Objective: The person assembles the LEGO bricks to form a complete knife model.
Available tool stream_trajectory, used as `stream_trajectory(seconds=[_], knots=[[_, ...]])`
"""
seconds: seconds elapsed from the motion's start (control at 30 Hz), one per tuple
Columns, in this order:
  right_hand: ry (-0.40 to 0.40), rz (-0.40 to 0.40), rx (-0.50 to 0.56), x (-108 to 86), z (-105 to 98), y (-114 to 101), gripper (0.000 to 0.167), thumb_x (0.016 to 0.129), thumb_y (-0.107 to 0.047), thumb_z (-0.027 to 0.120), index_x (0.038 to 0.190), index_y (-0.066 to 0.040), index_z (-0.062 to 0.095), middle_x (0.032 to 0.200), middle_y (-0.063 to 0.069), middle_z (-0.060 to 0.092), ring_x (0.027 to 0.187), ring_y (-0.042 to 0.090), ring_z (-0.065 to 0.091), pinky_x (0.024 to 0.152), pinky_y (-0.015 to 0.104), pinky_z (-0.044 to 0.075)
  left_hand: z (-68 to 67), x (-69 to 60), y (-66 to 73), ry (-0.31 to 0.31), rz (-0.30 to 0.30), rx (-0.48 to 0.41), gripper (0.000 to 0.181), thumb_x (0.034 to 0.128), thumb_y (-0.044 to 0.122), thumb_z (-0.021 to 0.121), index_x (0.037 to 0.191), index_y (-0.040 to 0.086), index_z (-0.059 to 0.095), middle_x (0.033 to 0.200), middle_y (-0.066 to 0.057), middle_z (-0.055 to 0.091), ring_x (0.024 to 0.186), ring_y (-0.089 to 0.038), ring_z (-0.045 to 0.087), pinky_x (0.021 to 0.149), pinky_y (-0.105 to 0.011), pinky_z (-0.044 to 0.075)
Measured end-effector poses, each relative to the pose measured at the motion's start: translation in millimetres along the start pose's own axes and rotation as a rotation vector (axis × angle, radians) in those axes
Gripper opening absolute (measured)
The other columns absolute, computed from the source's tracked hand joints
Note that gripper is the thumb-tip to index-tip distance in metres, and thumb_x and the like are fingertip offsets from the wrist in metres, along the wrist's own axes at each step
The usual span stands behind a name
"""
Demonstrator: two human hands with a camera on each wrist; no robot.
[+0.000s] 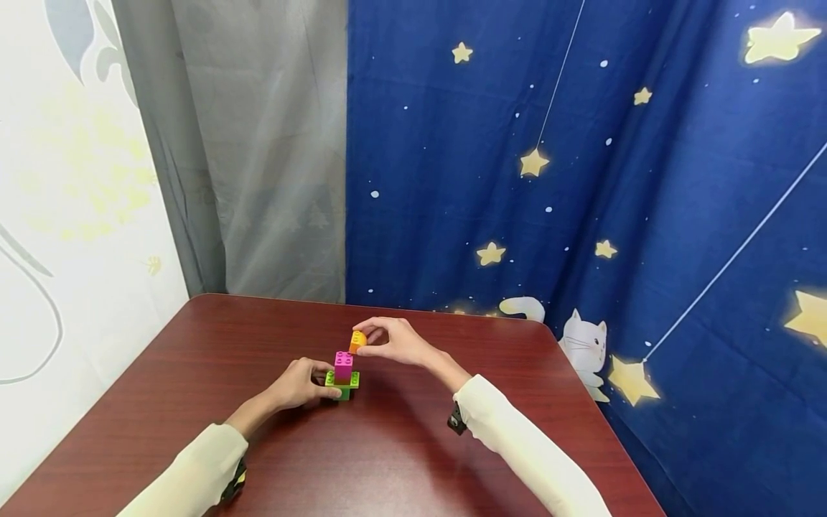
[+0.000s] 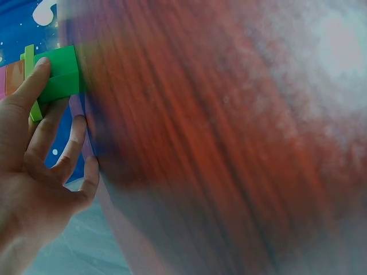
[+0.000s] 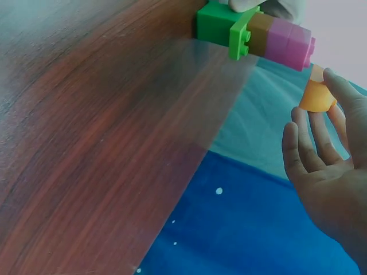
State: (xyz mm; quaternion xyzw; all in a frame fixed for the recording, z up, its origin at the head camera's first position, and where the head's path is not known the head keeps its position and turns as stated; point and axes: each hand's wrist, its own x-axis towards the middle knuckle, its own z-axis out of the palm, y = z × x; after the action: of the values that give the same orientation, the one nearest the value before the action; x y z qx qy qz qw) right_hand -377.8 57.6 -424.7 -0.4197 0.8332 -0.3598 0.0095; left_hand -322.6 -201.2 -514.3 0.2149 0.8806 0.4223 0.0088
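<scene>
A small stack of toy building blocks stands upright on the table: a green block (image 3: 217, 23) at the bottom, a flat lime-green plate (image 1: 355, 380) on it, then a brown block (image 3: 260, 33) and pink blocks (image 1: 343, 365) on top. My left hand (image 1: 300, 383) grips the stack low down, its thumb against the green block. Just above and to the right of the pink top, my right hand (image 1: 398, 341) pinches a yellow-orange block (image 1: 357, 342) with a rounded side between thumb and fingers. In the right wrist view this block is apart from the pink one.
The dark red-brown wooden table (image 1: 310, 459) spreads around both hands. Behind it hang a grey curtain (image 1: 278, 143) and a blue star-patterned curtain (image 1: 439, 179). A pale patterned surface (image 1: 84, 215) rises along the left side.
</scene>
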Motion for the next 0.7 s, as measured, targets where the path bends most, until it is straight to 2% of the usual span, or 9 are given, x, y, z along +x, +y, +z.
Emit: stream_trajectory(seconds=[0.1,0.23,0.37,0.53,0.7], knots=[[-0.008,-0.018,0.001,1.8,1,-5,0.046,0.089,-0.019,0.085,0.131,-0.008,0.069,0.113,0.005,0.073,0.095,0.013,0.073,0.087,0.041,0.059,-0.2,-0.2,0.7,-0.002,0.007,-0.006,0.044,0.0842,0.030,0.089,0.114,0.001,0.075,0.097,-0.003,0.077,0.086,-0.014,0.071,0.076,-0.028,0.057],[-0.021,-0.029,0.000,3.4,3,-9,0.045,0.089,-0.021,0.085,0.131,-0.010,0.069,0.111,0.002,0.074,0.093,0.005,0.071,0.084,0.030,0.059,-0.4,-1.0,1.6,-0.006,0.011,-0.014,0.042,0.0847,0.030,0.088,0.113,0.001,0.075,0.096,-0.004,0.077,0.084,-0.014,0.071,0.076,-0.028,0.057],[-0.033,-0.034,0.000,5.1,6,-12,0.045,0.090,-0.023,0.085,0.130,-0.012,0.069,0.109,0.000,0.074,0.092,0.005,0.070,0.081,0.021,0.057,-0.5,-1.2,1.8,-0.009,0.006,-0.016,0.041,0.0847,0.030,0.088,0.112,0.002,0.076,0.096,-0.003,0.077,0.084,-0.013,0.071,0.078,-0.030,0.058],[-0.046,-0.040,0.002,7.7,9,-16,0.043,0.090,-0.023,0.084,0.130,-0.014,0.069,0.110,-0.001,0.074,0.092,0.004,0.070,0.081,0.021,0.057,-0.5,-0.6,1.6,-0.008,0.011,-0.013,0.040,0.0844,0.030,0.089,0.111,0.003,0.076,0.095,-0.001,0.078,0.084,-0.012,0.071,0.079,-0.031,0.058],[-0.055,-0.053,0.006,9.8,12,-18,0.044,0.091,-0.022,0.084,0.130,-0.010,0.069,0.111,-0.001,0.075,0.091,0.002,0.070,0.081,0.023,0.057,-0.3,0.4,1.0,-0.006,0.024,-0.015,0.039,0.0842,0.029,0.089,0.111,0.004,0.076,0.095,0.000,0.078,0.085,-0.010,0.072,0.078,-0.029,0.058]])
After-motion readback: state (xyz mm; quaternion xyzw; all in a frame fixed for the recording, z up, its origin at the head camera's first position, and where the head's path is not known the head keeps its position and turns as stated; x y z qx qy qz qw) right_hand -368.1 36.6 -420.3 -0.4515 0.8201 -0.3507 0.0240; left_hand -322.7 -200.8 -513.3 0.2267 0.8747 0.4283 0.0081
